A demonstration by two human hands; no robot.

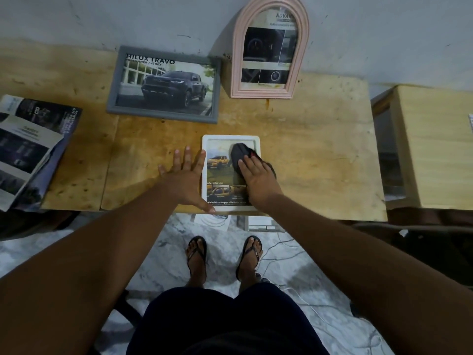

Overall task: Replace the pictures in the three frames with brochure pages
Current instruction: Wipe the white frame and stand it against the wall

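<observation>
Fingers of my left hand lie straight and spread, pressing the bench and the white frame's left edge. My right hand lies flat on a dark cloth over its glass. From there, the grey frame sits at eleven o'clock, the pink frame at twelve and the brochure at nine.

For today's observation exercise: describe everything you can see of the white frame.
The white frame is rectangular, portrait, plastic-looking, lying flat near the table's front edge. It holds a brochure page showing a yellow pickup. The right hand presses a dark cloth on its front; the left hand lies spread beside it, touching its left edge.
</observation>
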